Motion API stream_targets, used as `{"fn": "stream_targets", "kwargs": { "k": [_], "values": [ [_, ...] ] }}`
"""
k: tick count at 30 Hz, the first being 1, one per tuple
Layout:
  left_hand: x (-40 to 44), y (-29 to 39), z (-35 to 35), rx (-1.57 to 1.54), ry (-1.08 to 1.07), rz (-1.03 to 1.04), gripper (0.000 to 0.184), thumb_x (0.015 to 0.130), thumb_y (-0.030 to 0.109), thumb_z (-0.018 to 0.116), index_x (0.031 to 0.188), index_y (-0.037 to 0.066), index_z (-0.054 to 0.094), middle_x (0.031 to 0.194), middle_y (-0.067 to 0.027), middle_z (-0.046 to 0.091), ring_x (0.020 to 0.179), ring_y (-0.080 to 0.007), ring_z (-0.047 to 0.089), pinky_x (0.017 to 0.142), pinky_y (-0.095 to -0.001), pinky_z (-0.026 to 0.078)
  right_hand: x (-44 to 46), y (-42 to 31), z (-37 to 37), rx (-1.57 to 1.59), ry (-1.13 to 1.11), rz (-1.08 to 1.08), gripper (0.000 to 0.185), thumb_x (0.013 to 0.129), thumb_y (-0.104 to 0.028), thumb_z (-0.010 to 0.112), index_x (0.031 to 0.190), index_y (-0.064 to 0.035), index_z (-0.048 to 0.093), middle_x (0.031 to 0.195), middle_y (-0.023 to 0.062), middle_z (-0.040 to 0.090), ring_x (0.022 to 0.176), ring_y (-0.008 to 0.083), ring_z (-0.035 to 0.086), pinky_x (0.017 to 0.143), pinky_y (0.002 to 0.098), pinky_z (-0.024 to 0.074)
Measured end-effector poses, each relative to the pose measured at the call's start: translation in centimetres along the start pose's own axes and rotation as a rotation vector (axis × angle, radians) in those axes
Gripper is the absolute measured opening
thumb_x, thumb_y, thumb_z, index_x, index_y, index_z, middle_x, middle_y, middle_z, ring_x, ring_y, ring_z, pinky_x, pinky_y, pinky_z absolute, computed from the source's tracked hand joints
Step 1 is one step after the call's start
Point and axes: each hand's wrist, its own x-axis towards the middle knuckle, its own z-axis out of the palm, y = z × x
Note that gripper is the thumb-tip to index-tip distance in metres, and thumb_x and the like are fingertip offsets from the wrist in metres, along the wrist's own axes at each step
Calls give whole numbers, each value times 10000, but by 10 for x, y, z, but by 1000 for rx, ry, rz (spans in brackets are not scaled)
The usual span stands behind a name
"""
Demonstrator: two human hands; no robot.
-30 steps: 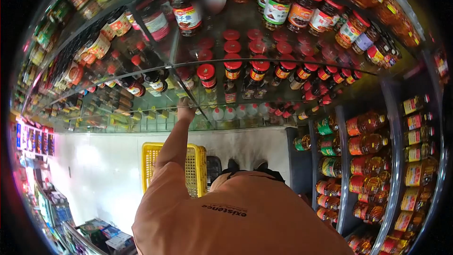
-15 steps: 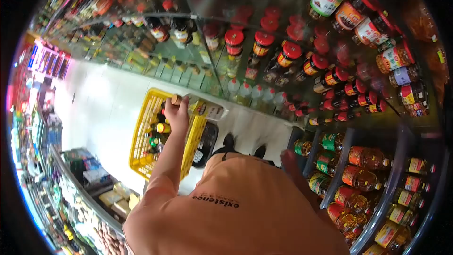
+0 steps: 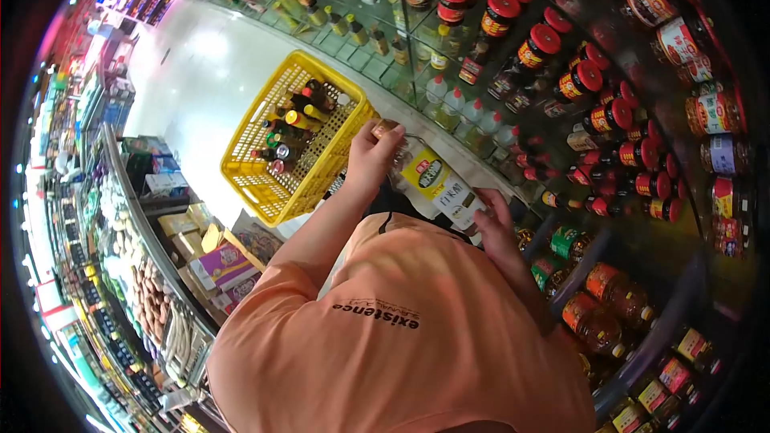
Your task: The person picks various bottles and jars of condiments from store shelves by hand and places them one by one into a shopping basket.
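Observation:
A clear bottle of white rice vinegar (image 3: 437,184), its label yellow and white, lies tilted in front of my chest. My left hand (image 3: 373,156) is closed round its capped neck. At the lower end, my right hand (image 3: 496,224) grips the base, thumb on the label side and some fingers hidden behind the bottle. To the left of the bottle stands a yellow plastic basket (image 3: 277,208) with slotted walls. Several dark bottles (image 3: 277,144) with yellow, red and green caps lie inside it.
Glass shelves on the right hold red-lidded jars (image 3: 537,44) and clear-capped bottles (image 3: 473,112). Large cooking oil bottles (image 3: 589,321) fill the rack by my right side. A produce counter (image 3: 156,289) and cardboard boxes (image 3: 220,265) stand on the left. Pale floor (image 3: 192,56) stretches ahead.
My left hand has brought the vinegar bottle from over the basket rightward, towards my body. My right hand has come up from my side and taken hold of its base. The view has shifted.

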Motion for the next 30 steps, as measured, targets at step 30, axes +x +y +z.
{"fn": "stream_targets", "kwargs": {
  "k": [30],
  "values": [
    [63, -31, -457, 1303, 452, -174, 418, 819, 473, 682, 793, 67, 585, 683, -150, 655, 692, -370, 668, 629, -472, 520, 163, 191, 44, -522, 181, 670, 475, 953, -206, 614, 1380, -107, 430, 1077, 138, 654, 794, 214, 692, 588, 325, 526]
  ]
}}
